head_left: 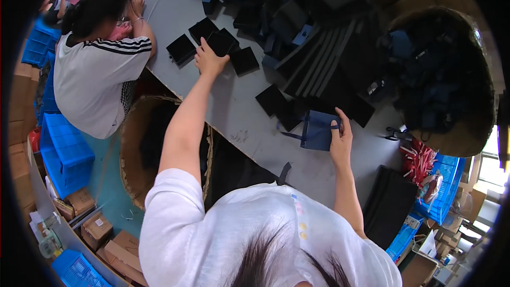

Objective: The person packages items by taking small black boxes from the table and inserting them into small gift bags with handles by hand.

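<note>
My left hand [210, 60] reaches out over the grey table [241, 135], its fingers on the near left edge of a black square box [220, 43]. Other black boxes [181, 49] lie close around that one. My right hand [341, 141] grips a dark blue pouch-like piece [319, 131] at its right edge, the thumb on top. A narrow strap sticks out from the left side of the blue piece. Just left of it, black squares [271, 100] lie on the table.
Black strips [324, 58] and a heap of dark boxes cover the far side. A large round container [467, 146] stands at right, near scissors [396, 134] and red strips [417, 160]. Another person [101, 74] sits at left, beside an open carton [129, 151].
</note>
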Available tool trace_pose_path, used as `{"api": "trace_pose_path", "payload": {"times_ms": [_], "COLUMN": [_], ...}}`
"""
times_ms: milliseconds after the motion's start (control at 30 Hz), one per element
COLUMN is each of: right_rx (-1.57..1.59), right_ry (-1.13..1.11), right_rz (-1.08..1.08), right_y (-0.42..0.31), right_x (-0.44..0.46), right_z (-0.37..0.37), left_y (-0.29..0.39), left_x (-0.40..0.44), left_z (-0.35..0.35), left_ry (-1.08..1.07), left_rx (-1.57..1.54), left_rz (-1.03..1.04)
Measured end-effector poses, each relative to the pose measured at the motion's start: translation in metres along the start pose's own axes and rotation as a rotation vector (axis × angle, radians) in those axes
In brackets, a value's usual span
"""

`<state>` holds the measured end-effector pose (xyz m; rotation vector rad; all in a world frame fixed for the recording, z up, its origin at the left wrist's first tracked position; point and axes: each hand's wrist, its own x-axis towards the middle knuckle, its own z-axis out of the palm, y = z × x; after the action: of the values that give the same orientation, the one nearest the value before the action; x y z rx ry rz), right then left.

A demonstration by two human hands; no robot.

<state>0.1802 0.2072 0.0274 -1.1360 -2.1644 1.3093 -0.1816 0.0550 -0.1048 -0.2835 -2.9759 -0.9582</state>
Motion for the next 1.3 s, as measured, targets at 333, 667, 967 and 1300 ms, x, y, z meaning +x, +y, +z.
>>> {"api": "trace_pose_path", "payload": {"times_ms": [333,667,967,1300], "right_rx": [0.343,0.394,0.442,0.485], "right_ry": [-0.044,-0.096,-0.014,-0.158], "right_rz": [0.258,0.255,0.239,0.209], "right_y": [0.017,0.031,0.061,0.052], "right_x": [-0.012,-0.012,-0.014,-0.019], "right_z": [0.001,0.008,0.003,0.018], "left_y": [-0.055,-0.059,0.008,0.069], "left_x": [-0.102,-0.164,-0.179,-0.218], "left_z": [-0.050,-0.016,-0.059,-0.089], "left_ry": [-0.577,-0.409,-0.546,-0.861], "left_rx": [0.263,0.157,-0.334,-0.263], "left_rz": [0.905,0.567,0.511,0.656]}}
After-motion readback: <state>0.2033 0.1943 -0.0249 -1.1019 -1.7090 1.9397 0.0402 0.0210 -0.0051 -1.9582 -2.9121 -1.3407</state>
